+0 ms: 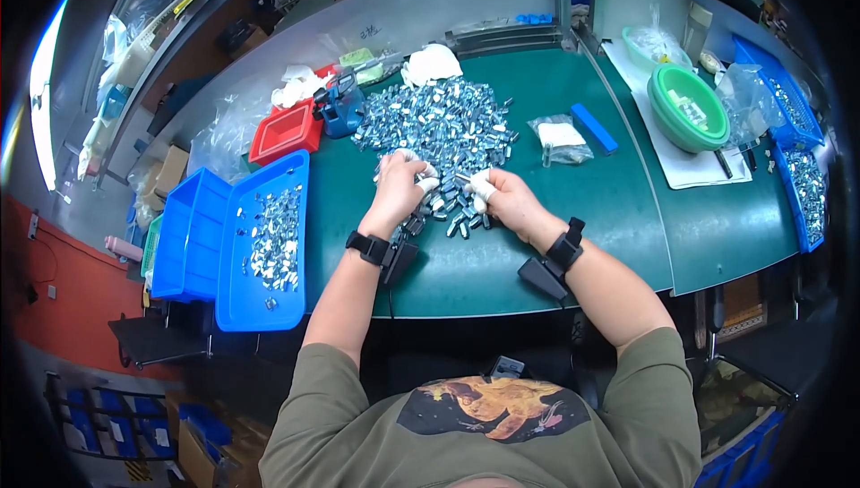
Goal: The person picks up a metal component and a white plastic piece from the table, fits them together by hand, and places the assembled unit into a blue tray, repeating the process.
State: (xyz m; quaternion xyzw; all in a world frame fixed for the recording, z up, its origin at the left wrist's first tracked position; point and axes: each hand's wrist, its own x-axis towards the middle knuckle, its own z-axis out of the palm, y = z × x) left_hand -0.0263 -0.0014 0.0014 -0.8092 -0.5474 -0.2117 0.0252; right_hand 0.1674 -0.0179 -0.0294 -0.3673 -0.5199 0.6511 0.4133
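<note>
A large pile of small shiny silver-blue metal parts (439,125) covers the middle of the green table, with a looser trail of them at its near edge. My left hand (400,185) is at the pile's near left, its fingers curled in white finger covers. What it holds, if anything, is hidden. Facing it, my right hand (511,201) has thumb and fingers pinched together, also in white covers. A small metal part seems to stick out from its fingertips toward the left hand. Several loose parts (461,219) lie below and between the hands.
Left stands a blue tray (228,295) with scattered parts, beside a deeper blue bin (184,237). Behind are a red tray (288,132) and a blue device (340,110). Rightward lie a plastic bag (563,139), a blue bar (594,128), green bowls (663,121) and a filled blue bin (809,237).
</note>
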